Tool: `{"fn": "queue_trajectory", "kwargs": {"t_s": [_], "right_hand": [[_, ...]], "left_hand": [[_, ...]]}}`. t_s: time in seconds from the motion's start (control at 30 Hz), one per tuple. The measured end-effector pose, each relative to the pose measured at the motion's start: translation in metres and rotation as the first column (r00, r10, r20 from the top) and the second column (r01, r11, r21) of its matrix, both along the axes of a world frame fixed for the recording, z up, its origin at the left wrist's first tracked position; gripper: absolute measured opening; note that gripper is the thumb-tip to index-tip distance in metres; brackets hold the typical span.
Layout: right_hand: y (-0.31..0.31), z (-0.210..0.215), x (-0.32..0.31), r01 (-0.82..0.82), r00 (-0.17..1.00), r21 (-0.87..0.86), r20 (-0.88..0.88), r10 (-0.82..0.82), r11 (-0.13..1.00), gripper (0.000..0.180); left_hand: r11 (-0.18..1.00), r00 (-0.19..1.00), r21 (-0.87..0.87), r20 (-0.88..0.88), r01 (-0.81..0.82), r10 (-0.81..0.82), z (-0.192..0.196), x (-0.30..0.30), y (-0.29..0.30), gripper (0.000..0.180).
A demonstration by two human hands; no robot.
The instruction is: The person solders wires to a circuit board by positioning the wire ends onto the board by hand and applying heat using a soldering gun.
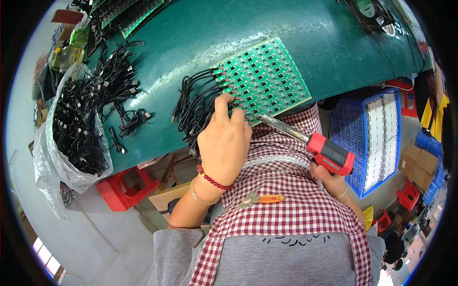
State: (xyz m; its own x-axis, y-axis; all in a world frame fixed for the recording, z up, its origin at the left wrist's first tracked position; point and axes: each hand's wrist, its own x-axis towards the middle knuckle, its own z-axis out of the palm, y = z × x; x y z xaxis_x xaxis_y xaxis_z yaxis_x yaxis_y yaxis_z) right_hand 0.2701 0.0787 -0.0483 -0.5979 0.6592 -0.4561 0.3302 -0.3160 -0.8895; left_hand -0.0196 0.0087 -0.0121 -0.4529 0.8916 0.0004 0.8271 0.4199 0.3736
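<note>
A green panel of small circuit boards [272, 71] lies at the table's near edge, with black cables [193, 90] joined along its left side. At that side's near end, my left hand [224, 140] is closed, its fingertips pinching a black cable against the board edge; the fingers partly hide the cable end. My right hand [327, 177] grips a red and black soldering gun [330, 153] from below. The gun's metal tip reaches the panel's near left corner, close to my left fingertips. Whether the tip touches the joint is too small to tell.
Left on the green table [162, 52], a plastic bag [71, 174] bulges with black USB cables [78, 124], and more cables lie beside it. Circuit panels [138, 16] stand at the far left, a fan [369, 13] far right. A blue crate [381, 143] and red stool [125, 188] stand below.
</note>
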Motion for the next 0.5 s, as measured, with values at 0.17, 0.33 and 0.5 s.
{"fn": "queue_trajectory", "kwargs": {"t_s": [0.17,0.33,0.5], "right_hand": [[-0.0004,0.0054,-0.0037,-0.049,0.998,0.022,0.046,0.048,0.999,0.033],[-0.0003,-0.0039,-0.002,-0.123,0.991,0.062,0.057,0.12,0.99,0.033],[-0.0006,-0.0012,0.0027,-0.105,0.994,0.076,0.042,0.103,0.992,0.029]], "left_hand": [[1.0,1.0,-0.007,0.004,-0.006,0.006,-0.0008,0.0002,0.0,0.013],[1.0,1.0,0.017,0.0,0.001,-0.001,-0.0012,0.0001,-0.0002,0.014],[0.999,1.0,0.034,0.006,-0.026,0.025,-0.0012,0.0009,0.0005,0.01]]}}
